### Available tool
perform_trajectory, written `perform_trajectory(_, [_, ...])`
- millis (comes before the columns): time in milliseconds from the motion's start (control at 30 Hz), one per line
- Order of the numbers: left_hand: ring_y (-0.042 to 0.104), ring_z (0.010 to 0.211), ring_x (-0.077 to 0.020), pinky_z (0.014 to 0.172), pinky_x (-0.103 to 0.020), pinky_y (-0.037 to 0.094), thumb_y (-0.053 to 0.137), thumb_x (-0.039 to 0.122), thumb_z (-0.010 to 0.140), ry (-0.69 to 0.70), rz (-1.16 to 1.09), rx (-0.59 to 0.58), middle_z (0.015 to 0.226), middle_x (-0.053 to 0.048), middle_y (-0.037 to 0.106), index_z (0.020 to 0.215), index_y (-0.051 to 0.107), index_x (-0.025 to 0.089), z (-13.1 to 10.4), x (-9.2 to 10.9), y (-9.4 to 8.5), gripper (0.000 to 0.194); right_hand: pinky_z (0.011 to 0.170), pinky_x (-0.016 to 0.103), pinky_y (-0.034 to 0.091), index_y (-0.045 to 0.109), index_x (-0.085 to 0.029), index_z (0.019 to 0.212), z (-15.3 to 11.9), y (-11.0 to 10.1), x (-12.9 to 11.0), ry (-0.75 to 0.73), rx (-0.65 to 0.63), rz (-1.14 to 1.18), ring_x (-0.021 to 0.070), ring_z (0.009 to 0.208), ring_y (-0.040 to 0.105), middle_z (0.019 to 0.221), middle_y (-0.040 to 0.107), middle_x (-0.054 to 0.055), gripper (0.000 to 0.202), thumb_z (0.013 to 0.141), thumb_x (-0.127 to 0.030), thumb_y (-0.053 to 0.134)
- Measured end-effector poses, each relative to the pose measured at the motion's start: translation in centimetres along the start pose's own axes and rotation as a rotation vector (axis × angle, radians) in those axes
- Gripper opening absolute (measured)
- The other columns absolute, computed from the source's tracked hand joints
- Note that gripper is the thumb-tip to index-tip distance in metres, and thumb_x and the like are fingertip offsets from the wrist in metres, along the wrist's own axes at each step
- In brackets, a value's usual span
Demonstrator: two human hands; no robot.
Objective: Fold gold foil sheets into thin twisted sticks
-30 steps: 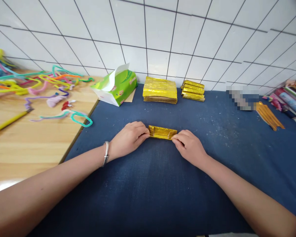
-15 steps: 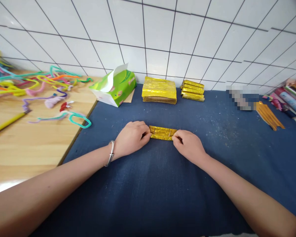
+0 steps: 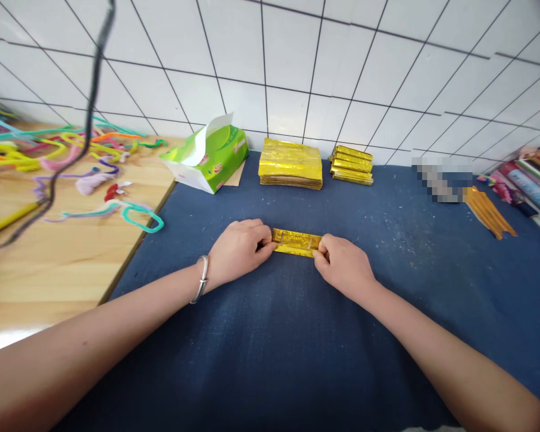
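Observation:
A narrow folded strip of gold foil paper (image 3: 296, 241) lies across the dark blue cloth between my hands. My left hand (image 3: 243, 249), with a silver bangle on its wrist, pinches the strip's left end. At the right end, my right hand (image 3: 344, 264) grips it between thumb and fingers. Farther back, by the wall, sit a thick stack of gold paper (image 3: 290, 164) and a small pile of folded gold strips (image 3: 351, 164).
A green tissue box (image 3: 213, 157) stands at the back left. Colourful pipe cleaners (image 3: 90, 150) lie on the wooden board (image 3: 49, 264). Orange-gold strips (image 3: 489, 211) and books (image 3: 533, 189) are on the right. A dark cord (image 3: 90, 114) hangs at the left.
A dark cord has come into view at the left. Both hands keep their grip on the strip, almost unmoved. Its front edge looks slightly more raised or opened.

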State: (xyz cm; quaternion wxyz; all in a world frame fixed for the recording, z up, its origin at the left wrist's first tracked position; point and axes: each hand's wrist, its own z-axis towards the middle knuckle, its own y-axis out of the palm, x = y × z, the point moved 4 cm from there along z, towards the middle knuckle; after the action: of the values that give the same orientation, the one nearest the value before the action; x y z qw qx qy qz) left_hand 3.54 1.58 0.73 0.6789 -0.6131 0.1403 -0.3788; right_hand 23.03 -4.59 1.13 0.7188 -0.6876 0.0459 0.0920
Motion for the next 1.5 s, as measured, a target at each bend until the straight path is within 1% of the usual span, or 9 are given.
perform_trajectory(167, [0.053, 0.085, -0.0165, 0.075, -0.030, 0.042, 0.043, 0.020, 0.089, 0.222, 0.065, 0.050, 0.094, -0.006, 0.058, 0.090, 0.058, 0.016, -0.6, 1.0, -0.1, 0.016, 0.060, 0.026, 0.034, 0.050, -0.020, 0.082, -0.5, -0.1, 0.2, -0.025, 0.111, 0.043, 0.0152, 0.075, 0.050, 0.081, 0.056, 0.002, 0.007, 0.083, -0.027, 0.050])
perform_trajectory(267, [0.052, 0.093, -0.0176, 0.081, -0.032, 0.042, 0.039, 0.014, 0.089, 0.382, 0.134, 0.006, 0.102, -0.006, 0.059, 0.103, 0.059, 0.019, -1.1, 1.8, 0.0, 0.024, 0.071, 0.029, 0.036, 0.057, -0.020, 0.092, -1.0, -0.4, -0.7, -0.202, 0.188, -0.038, 0.0181, 0.087, 0.047, 0.092, 0.056, 0.005, 0.013, 0.088, -0.022, 0.045])
perform_trajectory(367, [0.051, 0.098, -0.0196, 0.084, -0.034, 0.042, 0.040, 0.016, 0.090, 0.443, 0.206, -0.058, 0.103, -0.007, 0.059, 0.106, 0.059, 0.018, -1.5, 2.5, -0.2, 0.024, 0.073, 0.031, 0.035, 0.057, -0.022, 0.110, -1.5, -0.3, -2.0, -0.402, 0.181, -0.146, 0.0189, 0.087, 0.044, 0.096, 0.058, 0.005, 0.025, 0.092, -0.021, 0.039])
perform_trajectory(600, [0.052, 0.097, -0.0202, 0.085, -0.033, 0.044, 0.042, 0.012, 0.087, 0.371, 0.329, -0.179, 0.104, -0.009, 0.058, 0.113, 0.055, 0.015, -2.5, 3.7, -0.9, 0.030, 0.073, 0.035, 0.032, 0.053, -0.020, 0.120, -2.6, -1.0, -2.5, -0.491, 0.090, -0.268, 0.0224, 0.095, 0.044, 0.100, 0.061, 0.007, 0.031, 0.092, -0.017, 0.039])
perform_trajectory(967, [0.055, 0.098, -0.0234, 0.085, -0.038, 0.042, 0.042, 0.012, 0.085, 0.324, 0.313, -0.135, 0.099, -0.011, 0.062, 0.115, 0.056, 0.014, -2.8, 4.2, -1.2, 0.033, 0.076, 0.036, 0.035, 0.056, -0.013, 0.117, -3.5, -1.3, -0.9, -0.453, 0.052, -0.239, 0.0236, 0.096, 0.045, 0.099, 0.063, 0.011, 0.033, 0.091, -0.014, 0.035])
perform_trajectory(1067, [0.055, 0.101, -0.0239, 0.089, -0.040, 0.041, 0.042, 0.017, 0.087, 0.298, 0.272, -0.075, 0.102, -0.011, 0.063, 0.113, 0.058, 0.014, -2.5, 3.7, -1.3, 0.030, 0.077, 0.035, 0.036, 0.058, -0.014, 0.113, -3.8, -1.2, -1.6, -0.500, 0.048, -0.171, 0.0222, 0.094, 0.046, 0.098, 0.063, 0.010, 0.032, 0.092, -0.016, 0.035])
perform_trajectory(1200, [0.055, 0.107, -0.0253, 0.093, -0.042, 0.038, 0.040, 0.031, 0.090, 0.208, 0.212, 0.012, 0.107, -0.012, 0.064, 0.111, 0.059, 0.014, -1.9, 2.4, -1.2, 0.033, 0.078, 0.034, 0.037, 0.058, -0.017, 0.113, -4.9, -0.9, -4.3, -0.674, 0.019, -0.029, 0.0190, 0.094, 0.048, 0.108, 0.063, 0.006, 0.031, 0.093, -0.019, 0.034])
perform_trajectory(1367, [0.049, 0.118, -0.0249, 0.098, -0.042, 0.034, 0.045, 0.041, 0.088, 0.177, 0.101, -0.016, 0.125, -0.012, 0.056, 0.121, 0.053, 0.016, -1.6, 1.7, -1.0, 0.042, 0.079, 0.032, 0.039, 0.057, -0.021, 0.114, -6.2, -0.9, -5.9, -0.879, -0.017, 0.087, 0.0157, 0.096, 0.052, 0.117, 0.062, 0.002, 0.030, 0.093, -0.019, 0.036])
perform_trajectory(1500, [0.037, 0.130, -0.0223, 0.103, -0.041, 0.028, 0.043, 0.036, 0.089, 0.245, 0.004, -0.124, 0.137, -0.006, 0.046, 0.130, 0.045, 0.023, -1.4, 1.4, -0.5, 0.043, 0.084, 0.034, 0.041, 0.056, -0.021, 0.117, -4.7, -2.0, -3.7, -0.745, 0.123, 0.218, 0.0153, 0.096, 0.055, 0.110, 0.065, 0.003, 0.032, 0.089, -0.016, 0.041])
